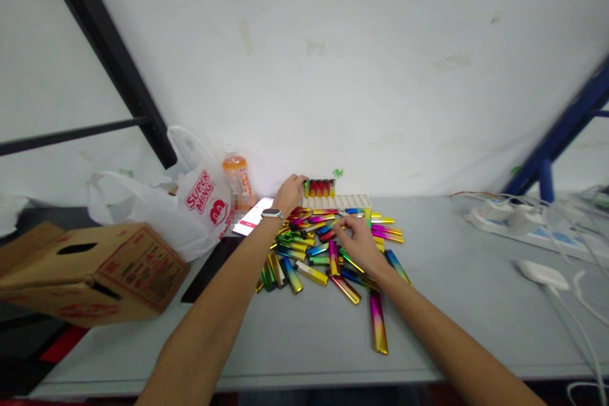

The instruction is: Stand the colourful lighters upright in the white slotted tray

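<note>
A loose pile of shiny multicoloured lighters point(311, 273) lies on the grey table. Behind it, against the wall, is a cream holder point(352, 201) with a short row of upright lighters point(320, 188), red and gold, at its left part. My left hand point(291, 193), with a watch on the wrist, reaches to the left end of this row; its fingertips are beside the leftmost upright lighter, and its grip is too small to make out. My right hand point(354, 238) is over the right side of the pile, fingers bent and close together; what they hold, if anything, is hidden.
On the left are a cardboard box point(137, 273), a white plastic bag point(190, 209), an orange drink bottle point(236, 174), a lit phone point(252, 217) and a dark flat object point(209, 269). A power strip point(528, 228) and white charger point(542, 274) with cables are at right.
</note>
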A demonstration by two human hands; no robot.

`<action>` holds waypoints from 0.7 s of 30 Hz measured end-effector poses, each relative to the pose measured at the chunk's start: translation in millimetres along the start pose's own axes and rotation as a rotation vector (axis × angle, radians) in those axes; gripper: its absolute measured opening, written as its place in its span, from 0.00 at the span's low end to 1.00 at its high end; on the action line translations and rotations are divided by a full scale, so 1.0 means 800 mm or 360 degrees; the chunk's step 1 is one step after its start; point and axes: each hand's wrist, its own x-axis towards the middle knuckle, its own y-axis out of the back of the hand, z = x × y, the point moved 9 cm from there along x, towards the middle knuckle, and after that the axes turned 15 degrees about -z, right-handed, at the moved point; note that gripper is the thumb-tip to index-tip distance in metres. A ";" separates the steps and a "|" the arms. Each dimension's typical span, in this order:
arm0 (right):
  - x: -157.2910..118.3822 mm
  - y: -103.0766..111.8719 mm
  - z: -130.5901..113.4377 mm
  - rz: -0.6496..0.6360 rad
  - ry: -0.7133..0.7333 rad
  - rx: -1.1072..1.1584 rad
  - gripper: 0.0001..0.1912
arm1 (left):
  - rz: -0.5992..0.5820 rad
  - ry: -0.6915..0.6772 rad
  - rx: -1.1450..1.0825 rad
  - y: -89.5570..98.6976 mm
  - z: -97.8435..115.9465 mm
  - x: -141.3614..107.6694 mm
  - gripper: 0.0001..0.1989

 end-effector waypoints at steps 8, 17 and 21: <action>-0.001 -0.002 -0.009 -0.0004 0.0036 0.0020 0.11 | -0.0068 -0.0036 -0.0194 -0.004 -0.003 0.004 0.07; 0.003 -0.003 0.004 -0.0050 -0.0055 0.0146 0.13 | -0.0098 -0.0035 -0.0653 0.000 -0.035 0.020 0.05; 0.003 -0.003 0.001 -0.0065 -0.0041 0.0161 0.13 | -0.0130 -0.0032 -0.0699 0.002 -0.041 0.023 0.05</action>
